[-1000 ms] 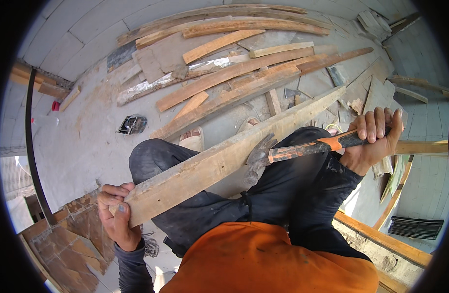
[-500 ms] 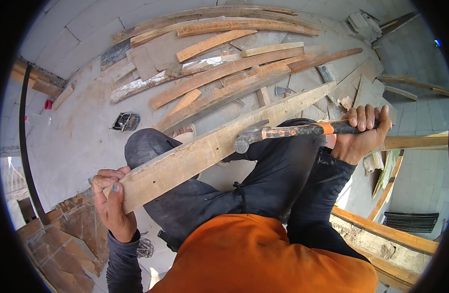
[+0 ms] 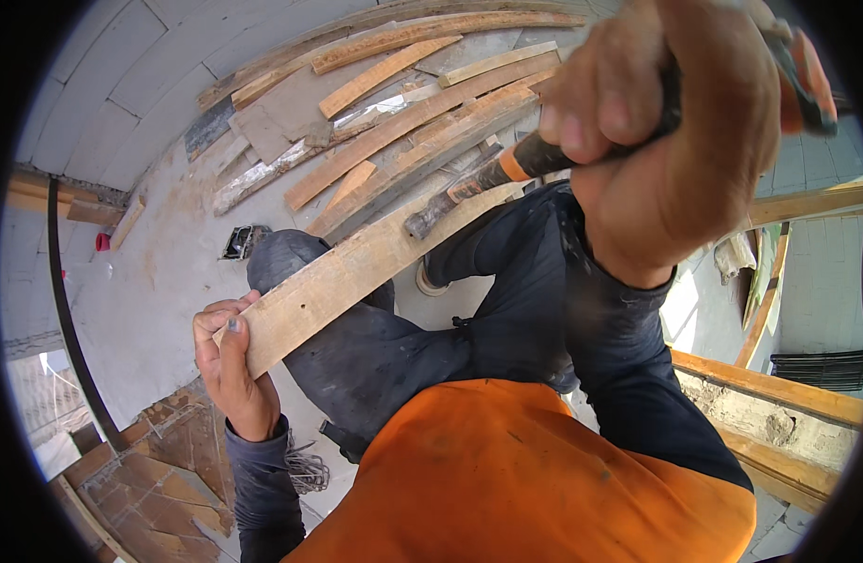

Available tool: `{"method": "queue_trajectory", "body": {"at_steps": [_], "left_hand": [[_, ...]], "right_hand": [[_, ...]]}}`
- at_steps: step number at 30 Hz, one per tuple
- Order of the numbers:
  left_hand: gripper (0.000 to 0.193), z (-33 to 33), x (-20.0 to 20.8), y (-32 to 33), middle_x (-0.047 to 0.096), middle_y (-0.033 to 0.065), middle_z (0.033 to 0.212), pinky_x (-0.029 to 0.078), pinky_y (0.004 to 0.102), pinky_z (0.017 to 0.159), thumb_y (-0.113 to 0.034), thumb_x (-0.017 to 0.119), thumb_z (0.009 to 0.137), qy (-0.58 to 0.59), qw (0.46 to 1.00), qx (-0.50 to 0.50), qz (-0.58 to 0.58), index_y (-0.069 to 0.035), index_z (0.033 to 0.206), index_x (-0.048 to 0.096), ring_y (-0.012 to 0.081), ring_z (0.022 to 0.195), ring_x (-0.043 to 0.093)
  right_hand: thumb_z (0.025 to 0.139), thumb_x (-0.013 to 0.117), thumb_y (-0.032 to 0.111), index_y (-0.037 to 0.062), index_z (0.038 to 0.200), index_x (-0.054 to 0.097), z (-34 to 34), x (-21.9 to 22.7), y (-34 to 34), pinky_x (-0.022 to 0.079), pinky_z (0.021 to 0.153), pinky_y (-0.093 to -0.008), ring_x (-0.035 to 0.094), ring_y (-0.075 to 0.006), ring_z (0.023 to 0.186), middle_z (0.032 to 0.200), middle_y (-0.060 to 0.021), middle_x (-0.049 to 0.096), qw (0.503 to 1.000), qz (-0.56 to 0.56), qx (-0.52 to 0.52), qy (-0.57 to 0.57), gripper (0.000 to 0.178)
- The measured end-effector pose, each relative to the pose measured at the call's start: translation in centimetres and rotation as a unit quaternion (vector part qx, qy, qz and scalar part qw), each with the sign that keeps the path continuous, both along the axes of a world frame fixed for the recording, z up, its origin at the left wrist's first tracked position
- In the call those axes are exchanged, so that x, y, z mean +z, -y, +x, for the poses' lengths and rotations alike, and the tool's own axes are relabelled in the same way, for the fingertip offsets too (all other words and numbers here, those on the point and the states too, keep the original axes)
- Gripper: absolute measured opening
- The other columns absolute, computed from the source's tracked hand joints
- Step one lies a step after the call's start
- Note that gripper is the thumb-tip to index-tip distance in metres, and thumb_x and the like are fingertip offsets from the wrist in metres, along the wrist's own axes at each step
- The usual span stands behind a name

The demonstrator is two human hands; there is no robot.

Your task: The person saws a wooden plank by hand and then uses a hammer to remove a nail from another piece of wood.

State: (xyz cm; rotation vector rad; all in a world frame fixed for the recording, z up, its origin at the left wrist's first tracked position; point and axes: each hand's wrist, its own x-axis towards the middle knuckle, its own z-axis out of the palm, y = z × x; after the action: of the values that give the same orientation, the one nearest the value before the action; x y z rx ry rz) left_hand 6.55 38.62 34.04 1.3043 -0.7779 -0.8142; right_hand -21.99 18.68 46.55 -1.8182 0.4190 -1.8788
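A long wooden plank (image 3: pixel 347 267) lies slantwise across my bent left leg, a small dark hole showing near its near end. My left hand (image 3: pixel 233 357) is closed round that end, thumb on the upper face. Raised close to the camera, my right hand (image 3: pixel 675 141) is wrapped round the dark, orange-banded handle of a hammer (image 3: pixel 478 180). The hammer's head end overlaps the middle of the plank in the picture; whether it touches the wood I cannot tell. My right hand hides the plank's far end and part of the handle.
Several loose boards (image 3: pixel 422 122) lie on the floor ahead. A small dark box-like object (image 3: pixel 244 241) sits beyond my left knee. Bent wire (image 3: pixel 307 469) lies by my left forearm. A timber-edged trough (image 3: pixel 779 413) stands at the right, near a black grille (image 3: pixel 821 370).
My right hand has risen toward the camera with the hammer, whose head now appears farther left over the plank. My left hand keeps its hold on the plank's end.
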Motion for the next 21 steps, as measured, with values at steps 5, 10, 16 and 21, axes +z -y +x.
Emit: {"method": "queue_trajectory", "body": {"at_steps": [5,10,16,21], "left_hand": [[0.02,0.8,0.6,0.2,0.065,0.0139,0.108,0.042,0.0422,0.109,-0.023,0.057,0.103,0.018,0.999,-0.042,0.018,-0.003,0.101,0.058,0.0286,0.115,0.063],[0.037,5.2,3.2,2.2,0.069,0.0145,0.122,0.038,0.0394,0.112,-0.032,0.052,0.105,0.118,0.989,-0.073,0.043,0.0,0.116,0.067,0.0233,0.121,0.061],[0.049,2.0,5.8,12.0,0.062,0.0144,0.143,0.042,0.0459,0.115,-0.033,0.056,0.104,0.251,0.892,-0.375,0.014,-0.007,0.145,0.057,0.0264,0.135,0.055],[0.051,2.6,6.5,12.3,0.06,0.0144,0.145,0.045,0.0437,0.116,-0.022,0.06,0.104,0.211,0.876,-0.433,-0.033,-0.006,0.152,0.05,0.0266,0.137,0.054]], "right_hand": [[0.1,0.069,0.027,0.0106,0.074,0.056,6.0,4.5,0.3,0.042,0.038,-0.0223,0.053,-0.0056,0.043,0.057,0.0048,0.052,0.991,0.045,0.127,-0.013,0.034],[0.096,0.072,0.029,0.0116,0.072,0.056,6.2,8.2,1.3,0.041,0.036,-0.0226,0.051,-0.0077,0.038,0.053,0.0032,0.05,0.968,0.145,0.202,-0.03,0.034],[0.097,0.066,0.03,0.011,0.078,0.054,6.8,13.7,2.1,0.046,0.039,-0.0242,0.052,-0.0098,0.04,0.055,0.0026,0.05,0.931,0.124,0.344,0.015,0.029],[0.098,0.06,0.028,0.0093,0.083,0.053,7.5,14.7,5.0,0.048,0.045,-0.0255,0.052,-0.0112,0.044,0.058,0.0011,0.051,0.821,0.111,0.56,0.02,0.026]]}}
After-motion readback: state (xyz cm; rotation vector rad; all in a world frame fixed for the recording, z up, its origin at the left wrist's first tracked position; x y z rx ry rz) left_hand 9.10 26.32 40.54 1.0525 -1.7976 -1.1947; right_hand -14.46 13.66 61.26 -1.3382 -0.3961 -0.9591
